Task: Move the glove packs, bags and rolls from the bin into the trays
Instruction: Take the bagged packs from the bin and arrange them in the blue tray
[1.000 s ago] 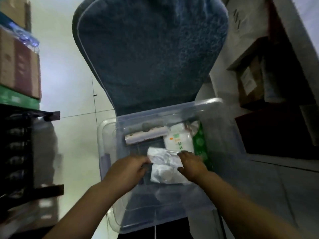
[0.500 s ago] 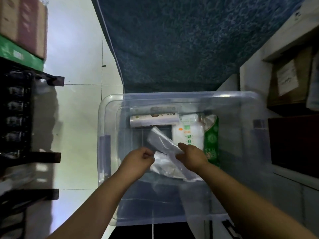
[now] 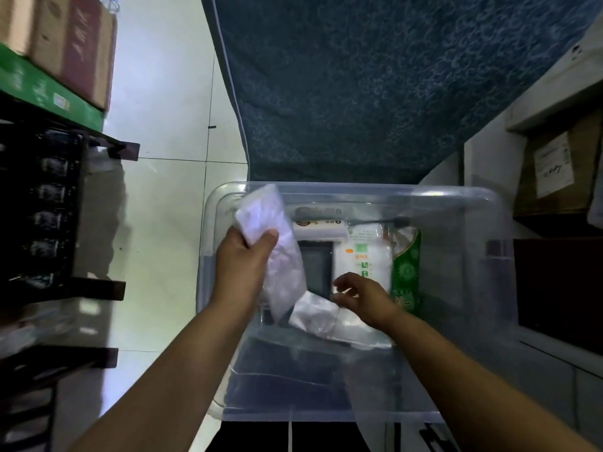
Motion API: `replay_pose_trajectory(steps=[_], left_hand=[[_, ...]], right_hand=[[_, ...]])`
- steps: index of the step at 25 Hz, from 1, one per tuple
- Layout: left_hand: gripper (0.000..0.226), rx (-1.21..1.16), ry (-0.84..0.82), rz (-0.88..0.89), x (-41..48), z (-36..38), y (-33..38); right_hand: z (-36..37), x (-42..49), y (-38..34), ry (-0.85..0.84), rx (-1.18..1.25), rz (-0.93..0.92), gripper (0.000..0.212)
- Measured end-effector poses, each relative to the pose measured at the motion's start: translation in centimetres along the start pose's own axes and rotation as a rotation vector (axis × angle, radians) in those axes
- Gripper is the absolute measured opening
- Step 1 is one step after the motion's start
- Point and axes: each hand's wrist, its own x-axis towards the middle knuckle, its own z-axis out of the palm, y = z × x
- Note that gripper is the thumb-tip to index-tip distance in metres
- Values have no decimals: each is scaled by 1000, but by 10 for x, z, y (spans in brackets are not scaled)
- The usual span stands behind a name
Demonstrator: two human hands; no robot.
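Observation:
A clear plastic bin [image 3: 463,203] stands on the floor in front of me. My left hand [image 3: 241,265] grips a white translucent plastic pack [image 3: 261,213] and holds it up over the bin's left side. My right hand [image 3: 362,295] hovers inside the bin with loosely curled fingers that hold nothing, just above another clear pack [image 3: 316,313] lying on the bottom. Further back in the bin lie a white roll [image 3: 321,228], a white bag with green and orange print [image 3: 365,256] and a green patterned pack [image 3: 406,272].
A blue textured mat [image 3: 375,86] lies beyond the bin. A dark shelf rack [image 3: 49,207] with boxes on top stands at the left, across a strip of pale tiled floor [image 3: 169,207]. Cardboard boxes [image 3: 554,171] and a dark cabinet are at the right.
My left hand has lifted one pack up and to the left, out of both hands' shared hold. My right hand has let go and now hovers over the second pack.

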Motion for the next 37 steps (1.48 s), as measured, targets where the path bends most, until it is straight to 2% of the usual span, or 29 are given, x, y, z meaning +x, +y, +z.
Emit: replay_pose_trajectory(steps=[2,6,11,15,19,22,24,26,28,30,32,34,37], left_hand=[[23,61,61,128,8,-15,11],[24,36,77,223,16,-36,21],[16,-3,108,258,16,-42,19],[20,-22,86,263,12,-41,17],[17,-29,60,257,3,-43,22],[11,-75,-9,203,-9,-46,38],[14,-94,-33,162,-17,-49,51],[17,-132,-62,105,-27,-52,69],[18,-199,-102,25,-40,-53,88],[16,-281,-148,-77,-52,-51,108],[23,-321,-204,-178,-65,-45,125],[29,-347,-289,-266,-82,-40,143],[35,-391,-415,-398,-107,-36,172]], right_hand=[[13,12,22,-50,-248,79,35],[43,27,39,-203,-557,18,52],[57,36,36,-159,-916,8,50],[57,40,33,-144,-974,-15,46],[44,20,29,-151,-740,-10,33],[17,-10,6,-24,-486,12,28],[-8,-31,-21,90,-337,-22,12],[-38,-58,-55,273,-148,-49,21],[-67,-92,-90,494,-3,-107,12],[-91,-129,-130,701,-100,-267,15],[-104,-163,-170,846,-162,-422,24],[-111,-200,-206,1006,-196,-610,22],[-104,-244,-232,1087,-414,-891,19]])
